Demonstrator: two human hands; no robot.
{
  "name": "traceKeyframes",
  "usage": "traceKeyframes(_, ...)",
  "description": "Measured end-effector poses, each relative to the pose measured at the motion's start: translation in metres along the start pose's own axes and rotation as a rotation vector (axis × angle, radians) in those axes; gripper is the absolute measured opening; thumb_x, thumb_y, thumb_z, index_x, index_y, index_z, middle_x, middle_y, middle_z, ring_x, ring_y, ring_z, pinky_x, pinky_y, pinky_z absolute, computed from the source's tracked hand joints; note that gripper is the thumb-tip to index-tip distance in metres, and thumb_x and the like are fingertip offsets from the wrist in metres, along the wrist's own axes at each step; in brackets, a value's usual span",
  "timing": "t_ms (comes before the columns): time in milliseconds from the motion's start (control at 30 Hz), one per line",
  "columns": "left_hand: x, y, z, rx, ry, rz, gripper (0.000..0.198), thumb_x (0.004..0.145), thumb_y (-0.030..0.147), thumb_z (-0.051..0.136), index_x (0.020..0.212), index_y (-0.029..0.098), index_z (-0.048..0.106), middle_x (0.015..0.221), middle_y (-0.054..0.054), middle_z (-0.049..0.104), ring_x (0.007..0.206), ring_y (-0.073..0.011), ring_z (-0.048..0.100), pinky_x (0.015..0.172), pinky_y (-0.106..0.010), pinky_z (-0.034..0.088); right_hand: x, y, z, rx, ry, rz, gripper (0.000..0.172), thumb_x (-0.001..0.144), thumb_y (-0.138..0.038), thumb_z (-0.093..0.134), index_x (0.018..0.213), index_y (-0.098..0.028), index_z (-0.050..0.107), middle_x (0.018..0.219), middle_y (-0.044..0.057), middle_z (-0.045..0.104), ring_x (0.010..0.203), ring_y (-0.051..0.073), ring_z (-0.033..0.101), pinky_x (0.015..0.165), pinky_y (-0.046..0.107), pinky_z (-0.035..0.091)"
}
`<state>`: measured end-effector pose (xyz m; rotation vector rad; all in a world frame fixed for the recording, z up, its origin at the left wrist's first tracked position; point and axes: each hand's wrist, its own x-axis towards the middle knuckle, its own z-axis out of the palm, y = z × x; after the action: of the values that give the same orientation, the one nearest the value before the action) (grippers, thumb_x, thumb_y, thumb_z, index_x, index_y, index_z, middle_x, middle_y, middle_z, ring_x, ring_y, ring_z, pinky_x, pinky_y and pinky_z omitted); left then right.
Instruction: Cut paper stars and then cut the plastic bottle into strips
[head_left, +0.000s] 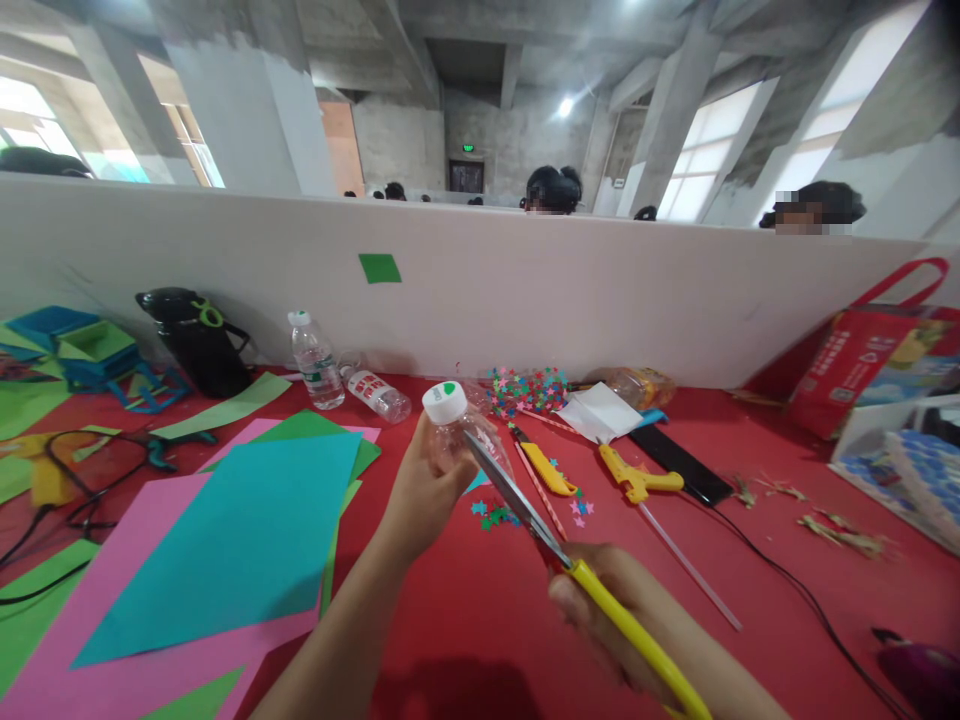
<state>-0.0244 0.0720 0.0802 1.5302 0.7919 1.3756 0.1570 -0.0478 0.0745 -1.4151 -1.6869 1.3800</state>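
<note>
My left hand (427,490) is wrapped round a clear plastic bottle (451,432) with a white cap, held above the red table. My right hand (607,610) grips a pair of scissors (525,510) with yellow handles. Their blades look closed together, and the tip lies at the bottle's side just below the neck; whether it pierces the plastic I cannot tell. Behind the hands lie a yellow utility knife (549,468), a striped straw (544,492) and small coloured stars (496,515).
Coloured paper sheets (247,530) cover the left side. At the back stand a black flask (196,340), an upright bottle (319,365) and a lying bottle (379,394). To the right are a yellow glue gun (637,475), a black phone-like slab (679,463) and a red bag (847,370).
</note>
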Motion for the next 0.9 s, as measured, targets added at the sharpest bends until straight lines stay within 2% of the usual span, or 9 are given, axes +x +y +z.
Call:
traceKeyframes(200,0.000,0.002,0.001,-0.062,-0.001,-0.005,0.034,0.071,0.017,0.065,0.104,0.022,0.055,0.089,-0.003,0.062,0.078,-0.0197,0.059,0.078,-0.038,0.048,-0.001,0.006,0.003,0.014,0.043,-0.023,0.064,0.082,-0.085,0.034,0.065,-0.023,0.037,0.044,-0.008,0.035,0.036,0.006,0.032,0.034,0.019,0.019)
traceKeyframes(433,0.001,0.002,0.002,-0.081,0.015,-0.003,0.035,0.070,0.015,0.066,0.103,0.021,0.056,0.095,-0.005,0.064,0.088,-0.0209,0.061,0.086,-0.039,0.047,0.002,0.007,0.003,0.012,0.047,-0.008,0.066,0.079,-0.088,0.034,0.063,-0.023,0.035,0.043,-0.009,0.033,0.035,0.006,0.031,0.034,0.019,0.018)
traceKeyframes(667,0.005,0.001,0.003,-0.184,-0.018,0.001,0.037,0.067,0.019,0.072,0.102,0.021,0.058,0.093,-0.004,0.068,0.085,-0.0207,0.066,0.080,-0.037,0.051,-0.001,-0.004,-0.007,0.103,-0.081,0.038,0.065,0.080,-0.085,0.039,0.068,-0.021,0.042,0.048,-0.008,0.041,0.041,0.006,0.036,0.040,0.017,0.027)
traceKeyframes(733,0.008,0.001,0.003,-0.257,0.029,-0.011,0.033,0.066,0.019,0.073,0.096,0.022,0.059,0.088,-0.001,0.067,0.080,-0.0188,0.066,0.077,-0.035,0.052,-0.004,-0.007,-0.010,0.089,-0.095,0.065,0.065,0.079,-0.085,0.040,0.069,-0.021,0.042,0.051,-0.007,0.043,0.044,0.007,0.038,0.042,0.017,0.029)
traceKeyframes(800,0.011,0.003,0.001,-0.317,0.124,-0.050,0.029,0.066,0.019,0.073,0.091,0.022,0.058,0.081,0.001,0.066,0.075,-0.0168,0.065,0.074,-0.034,0.052,-0.007,-0.010,-0.011,0.082,-0.099,0.088,0.064,0.080,-0.083,0.042,0.070,-0.020,0.043,0.052,-0.007,0.045,0.044,0.007,0.040,0.043,0.017,0.030)
traceKeyframes(900,0.011,0.007,-0.003,-0.400,0.191,-0.091,0.035,0.066,0.017,0.074,0.097,0.023,0.059,0.088,0.000,0.066,0.085,-0.0175,0.065,0.085,-0.036,0.051,-0.003,-0.008,-0.009,0.102,-0.072,0.076,0.062,0.078,-0.081,0.048,0.068,-0.020,0.044,0.048,-0.007,0.045,0.040,0.006,0.040,0.040,0.017,0.029)
